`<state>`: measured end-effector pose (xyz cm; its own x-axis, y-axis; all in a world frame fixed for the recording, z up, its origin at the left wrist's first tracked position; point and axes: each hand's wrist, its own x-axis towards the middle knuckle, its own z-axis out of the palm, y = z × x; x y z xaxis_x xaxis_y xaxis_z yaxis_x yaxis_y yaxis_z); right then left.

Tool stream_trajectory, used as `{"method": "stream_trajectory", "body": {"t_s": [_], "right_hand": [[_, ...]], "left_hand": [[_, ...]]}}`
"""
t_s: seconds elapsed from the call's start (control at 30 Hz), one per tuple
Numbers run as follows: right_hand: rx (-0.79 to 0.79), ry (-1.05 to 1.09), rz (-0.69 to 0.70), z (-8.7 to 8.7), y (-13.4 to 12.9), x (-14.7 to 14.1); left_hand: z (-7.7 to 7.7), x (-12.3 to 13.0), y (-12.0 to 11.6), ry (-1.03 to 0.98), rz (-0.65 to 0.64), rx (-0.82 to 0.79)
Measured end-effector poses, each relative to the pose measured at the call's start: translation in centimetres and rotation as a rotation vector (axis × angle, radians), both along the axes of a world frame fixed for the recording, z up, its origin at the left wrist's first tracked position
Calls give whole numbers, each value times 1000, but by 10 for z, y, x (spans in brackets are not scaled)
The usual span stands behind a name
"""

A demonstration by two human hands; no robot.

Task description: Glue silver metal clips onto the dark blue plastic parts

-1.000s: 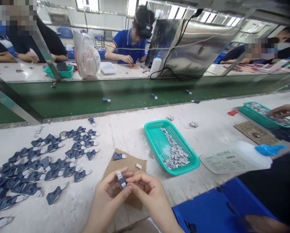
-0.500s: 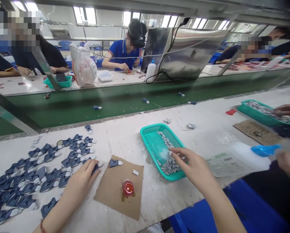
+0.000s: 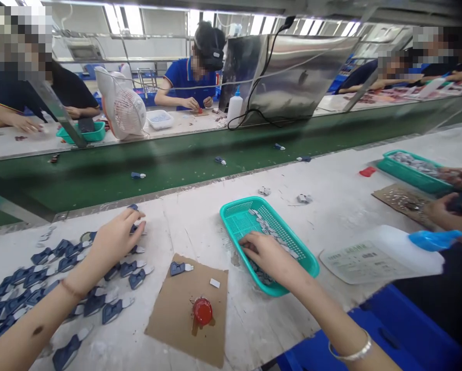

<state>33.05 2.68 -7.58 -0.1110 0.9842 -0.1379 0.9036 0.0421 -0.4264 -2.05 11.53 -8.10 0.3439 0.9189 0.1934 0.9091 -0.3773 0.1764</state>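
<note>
Over the top right of a spread of dark blue pieces (image 3: 94,304) is my left hand (image 3: 117,232), its fingers curved and apart, close to pieces partly hidden beneath it. My right hand (image 3: 264,252) reaches into the green basket (image 3: 312,263), fingers bent down at the small grey parts (image 3: 267,226); its fingertips and anything between them are hidden. Between my hands lies a brown cardboard sheet (image 3: 169,319) bearing one dark blue piece (image 3: 178,268), a small white rectangle (image 3: 214,283) and a round red container (image 3: 202,311) beside a wet brown stain.
A white bottle with a blue nozzle (image 3: 389,252) lies right of the basket. Another person's hands (image 3: 453,211) work near a second green basket (image 3: 412,175). Behind the table runs a green belt (image 3: 177,180) with scattered pieces. Other people sit beyond it.
My left hand has moved up and left, away from the piece it was touching near the cardboard. My right hand has moved left and deeper into the basket. The view has shifted slightly.
</note>
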Motion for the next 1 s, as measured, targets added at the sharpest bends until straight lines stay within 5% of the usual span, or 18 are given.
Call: {"method": "stream_trajectory", "body": {"t_s": [0.23, 0.43, 0.6, 0.8, 1.0], "right_hand": [[44, -29, 17, -4, -1, 0], [78, -30, -6, -10, -4, 3], [78, 353, -100, -3, -12, 9], [-9, 867, -310, 13, -35, 5], [285, 666, -131, 5, -88, -32]], "left_hand": [[-4, -5, 141, -49, 110, 10], [-10, -10, 177, -157, 184, -80], [4, -15, 164, -388, 269, -160], [26, 2, 106, -901, 270, -268], [28, 20, 15, -1264, 268, -599]]}}
